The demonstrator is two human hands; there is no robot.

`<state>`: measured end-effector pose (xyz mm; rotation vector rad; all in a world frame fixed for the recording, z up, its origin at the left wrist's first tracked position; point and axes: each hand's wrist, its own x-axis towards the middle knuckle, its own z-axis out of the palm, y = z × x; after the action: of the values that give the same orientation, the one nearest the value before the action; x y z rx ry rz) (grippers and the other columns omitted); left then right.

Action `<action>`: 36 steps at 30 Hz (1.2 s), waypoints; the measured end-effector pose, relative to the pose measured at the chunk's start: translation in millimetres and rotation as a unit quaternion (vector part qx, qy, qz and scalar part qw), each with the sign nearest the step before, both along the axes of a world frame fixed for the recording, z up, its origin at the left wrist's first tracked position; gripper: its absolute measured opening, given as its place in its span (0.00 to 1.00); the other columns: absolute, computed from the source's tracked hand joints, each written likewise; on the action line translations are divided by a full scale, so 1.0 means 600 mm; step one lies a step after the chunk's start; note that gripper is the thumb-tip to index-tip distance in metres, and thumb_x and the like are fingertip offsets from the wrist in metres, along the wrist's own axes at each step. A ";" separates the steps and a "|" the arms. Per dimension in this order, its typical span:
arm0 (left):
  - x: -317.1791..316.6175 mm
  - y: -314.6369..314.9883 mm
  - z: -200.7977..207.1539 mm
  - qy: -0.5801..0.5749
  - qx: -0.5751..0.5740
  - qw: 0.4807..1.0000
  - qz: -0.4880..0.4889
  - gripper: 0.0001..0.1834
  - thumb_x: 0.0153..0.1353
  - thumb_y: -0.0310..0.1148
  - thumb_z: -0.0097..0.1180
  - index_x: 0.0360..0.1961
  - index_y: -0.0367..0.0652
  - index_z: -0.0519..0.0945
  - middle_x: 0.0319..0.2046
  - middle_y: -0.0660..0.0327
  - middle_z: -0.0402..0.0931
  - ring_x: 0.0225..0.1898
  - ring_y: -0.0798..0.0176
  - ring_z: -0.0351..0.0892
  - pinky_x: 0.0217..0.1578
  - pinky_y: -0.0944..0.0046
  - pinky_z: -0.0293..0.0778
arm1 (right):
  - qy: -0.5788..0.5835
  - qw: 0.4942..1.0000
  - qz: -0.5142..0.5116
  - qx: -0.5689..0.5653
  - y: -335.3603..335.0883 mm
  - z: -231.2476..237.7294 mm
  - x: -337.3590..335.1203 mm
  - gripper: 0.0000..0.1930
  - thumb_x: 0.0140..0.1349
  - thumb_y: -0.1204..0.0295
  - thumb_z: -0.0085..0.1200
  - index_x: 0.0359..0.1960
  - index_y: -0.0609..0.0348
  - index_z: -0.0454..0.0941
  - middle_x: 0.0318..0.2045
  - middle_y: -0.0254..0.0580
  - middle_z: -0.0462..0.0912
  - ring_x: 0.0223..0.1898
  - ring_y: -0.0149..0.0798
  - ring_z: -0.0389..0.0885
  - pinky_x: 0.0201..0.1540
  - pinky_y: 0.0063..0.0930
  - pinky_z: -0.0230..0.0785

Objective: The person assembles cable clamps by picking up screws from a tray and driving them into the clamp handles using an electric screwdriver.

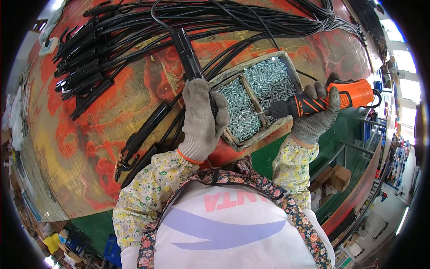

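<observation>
My left hand (pixel 200 117), in a grey knit glove, is closed around the lower part of a black welding electrode holder (pixel 184 51). Its ribbed handle points away from me, and a thin dark cable curves off its far end. My right hand (pixel 319 114), also gloved, grips an orange and black electric screwdriver (pixel 351 94). The screwdriver lies nearly level, its bit (pixel 255 114) pointing left over the near part of a divided wooden box (pixel 293 69). Silver screws (pixel 268 74) fill both compartments. Whether the bit touches any screw, I cannot tell.
Several black electrode holders (pixel 83 67) with bundled cables (pixel 215 18) lie across the far side of the red-stained table (pixel 89 152). More holders (pixel 143 127) rest left of my left hand. Cardboard boxes (pixel 338 177) sit on a lower shelf to the right.
</observation>
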<state>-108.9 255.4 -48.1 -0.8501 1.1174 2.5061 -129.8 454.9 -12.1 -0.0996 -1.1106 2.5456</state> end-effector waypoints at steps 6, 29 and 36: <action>0.000 -0.002 0.011 -0.030 -0.002 0.999 0.011 0.37 0.56 0.70 0.39 0.25 0.41 0.72 0.12 0.65 0.65 0.12 0.69 0.62 0.10 0.71 0.56 | 0.080 0.988 0.059 -0.119 -0.007 0.025 -0.017 0.19 0.59 0.66 0.53 0.51 0.55 0.66 0.24 0.32 0.70 0.26 0.30 0.72 0.25 0.27 0.72; -0.001 0.000 0.001 -0.030 -0.037 0.999 -0.002 0.40 0.54 0.74 0.35 0.24 0.42 0.72 0.14 0.65 0.66 0.12 0.71 0.64 0.12 0.73 0.61 | 0.153 0.985 0.061 0.055 -0.098 0.052 0.000 0.28 0.58 0.68 0.53 0.60 0.56 0.58 0.22 0.33 0.66 0.22 0.29 0.66 0.24 0.22 0.64; 0.003 0.000 0.000 -0.051 -0.028 0.998 0.002 0.30 0.59 0.67 0.40 0.42 0.49 0.63 0.20 0.66 0.69 0.16 0.73 0.66 0.16 0.72 0.63 | 0.121 0.967 0.090 0.207 -0.153 0.107 -0.001 0.31 0.58 0.74 0.52 0.62 0.66 0.54 0.26 0.37 0.68 0.26 0.29 0.64 0.29 0.23 0.63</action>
<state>-107.2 255.6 -47.9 -0.9851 1.1576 2.4151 -130.7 363.1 52.4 0.4244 -1.5755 2.3313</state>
